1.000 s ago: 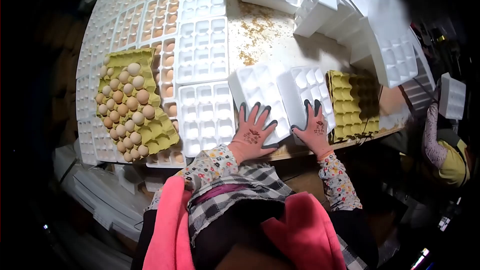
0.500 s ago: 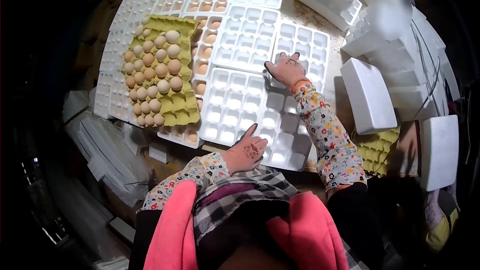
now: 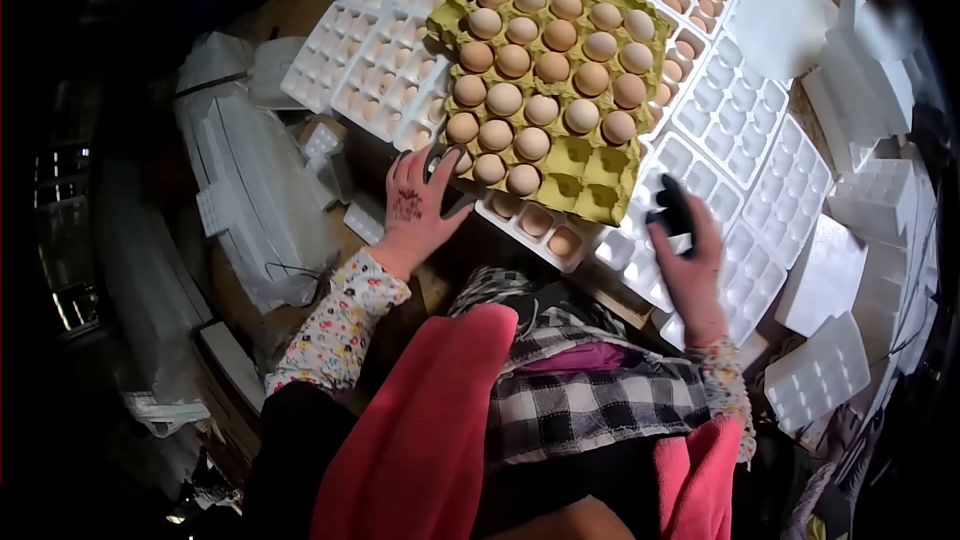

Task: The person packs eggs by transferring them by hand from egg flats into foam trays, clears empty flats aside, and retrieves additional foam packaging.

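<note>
A yellow-green egg tray (image 3: 565,185) carries many light brown eggs (image 3: 552,67), with several bare cups at its near right corner. It lies over white foam egg trays. My left hand (image 3: 412,210), in a pink glove with dark fingertips, is at its near left corner, fingers apart beside the corner egg; whether they touch it I cannot tell. To the right of the yellow-green tray, my right hand (image 3: 692,250) is above the white foam trays (image 3: 735,105), thumb and dark fingertips apart with nothing visible between them.
White foam trays filled with eggs (image 3: 385,70) extend to the left and back of the table. Stacked white foam blocks (image 3: 825,275) stand along the right side. Wrapped white stacks (image 3: 255,200) lie low on the left.
My view has turned left toward the yellow-green tray. Both hands have left the unfilled white trays; the left is now at the egg tray's corner, the right beside its right side.
</note>
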`<state>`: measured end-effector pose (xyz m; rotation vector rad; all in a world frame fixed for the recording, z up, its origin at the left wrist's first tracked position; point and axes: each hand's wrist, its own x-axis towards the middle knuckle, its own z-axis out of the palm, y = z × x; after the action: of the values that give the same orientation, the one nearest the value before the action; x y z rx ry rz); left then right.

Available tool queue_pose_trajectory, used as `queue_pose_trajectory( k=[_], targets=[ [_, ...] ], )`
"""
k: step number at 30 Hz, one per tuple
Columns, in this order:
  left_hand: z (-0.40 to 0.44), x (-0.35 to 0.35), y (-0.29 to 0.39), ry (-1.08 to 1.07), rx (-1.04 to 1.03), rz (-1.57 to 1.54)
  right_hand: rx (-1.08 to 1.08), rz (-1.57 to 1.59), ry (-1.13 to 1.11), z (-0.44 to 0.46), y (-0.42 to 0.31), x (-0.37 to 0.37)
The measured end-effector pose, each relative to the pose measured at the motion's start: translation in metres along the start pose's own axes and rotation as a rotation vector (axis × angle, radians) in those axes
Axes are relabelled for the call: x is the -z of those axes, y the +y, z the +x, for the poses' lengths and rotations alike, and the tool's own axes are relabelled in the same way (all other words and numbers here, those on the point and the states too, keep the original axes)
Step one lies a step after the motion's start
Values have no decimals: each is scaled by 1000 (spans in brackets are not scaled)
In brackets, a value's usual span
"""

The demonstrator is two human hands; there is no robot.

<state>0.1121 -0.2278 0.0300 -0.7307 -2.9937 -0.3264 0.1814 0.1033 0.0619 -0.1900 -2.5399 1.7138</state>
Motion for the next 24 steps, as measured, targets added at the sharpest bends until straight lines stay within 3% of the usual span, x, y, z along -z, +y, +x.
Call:
queue_pose_trajectory(
  k=[3,5,6,8,9,11,12,13,15,16,17,19,20,21,22,23,24],
  targets=[
    [10,-30,-53,-99,-182,-12,377,-479,-133,-1,-11,-108],
    [20,-45,-71,-53,-239,-94,395,-853,-259,12,7,-157],
    [23,-41,-71,-50,-246,-120,345,-751,-247,23,2,-158],
    [22,-28,-67,-53,-112,-540,358,-527,-147,32,7,-152],
    [19,-14,-58,108,29,-766,343,-454,-104,31,-8,-143],
    [20,-22,-71,107,510,-1889,-320,357,30,25,-31,-129],
    [28,-25,-82,53,653,-2104,-260,399,90,33,-27,-120],
    [34,-37,-85,158,318,-1617,59,18,125,41,-18,-124],
    [56,-37,-95,-176,553,-1733,-449,588,64,55,-26,-125],
    [66,0,-75,-359,328,-1088,-273,49,-54,59,-22,-135],
    [64,-11,-68,-78,-35,-247,164,-531,-7,59,-39,-149],
    [80,-24,-76,-288,-90,-175,213,-1022,-62,65,-16,-167],
    [82,-20,-80,-271,-78,-257,144,-932,-143,72,-19,-161],
    [80,-18,-86,-250,-66,-341,248,-838,-35,69,-27,-153],
    [72,-27,-93,-53,-64,-480,74,-514,-59,67,-18,-141],
    [71,-21,-97,-97,96,-945,-102,-187,-74,63,-9,-127],
    [76,-17,-103,-83,173,-1330,-316,370,23,58,-16,-113]
  ],
)
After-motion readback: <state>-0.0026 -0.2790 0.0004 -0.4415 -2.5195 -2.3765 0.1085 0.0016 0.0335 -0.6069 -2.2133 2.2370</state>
